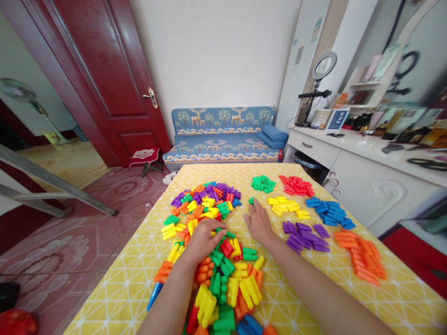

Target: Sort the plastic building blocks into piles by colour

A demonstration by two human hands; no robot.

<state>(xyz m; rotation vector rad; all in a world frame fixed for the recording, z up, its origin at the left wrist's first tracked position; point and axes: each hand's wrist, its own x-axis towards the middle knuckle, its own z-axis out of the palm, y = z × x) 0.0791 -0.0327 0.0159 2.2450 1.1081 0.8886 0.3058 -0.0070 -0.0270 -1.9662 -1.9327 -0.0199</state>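
Observation:
My left hand (203,241) is over the mixed pile of plastic building pieces (209,214), its thumb and fingers curled around a green piece (219,236). At the pile's right side, my right hand (258,222) has its fingertips on a small green plastic building piece (251,200). Beyond that hand lies a group of green pieces (263,184), with red pieces (296,185) beside it. Nearer on the right are separate groups of yellow pieces (288,207), blue pieces (330,213), purple pieces (305,237) and orange pieces (361,255).
A yellow patterned cloth covers the table (115,284). Behind it stands a blue sofa (223,135). On the right is a white dresser (377,172) with bottles and a ring light (324,66). A red stool (145,156) stands by the dark red door (101,60).

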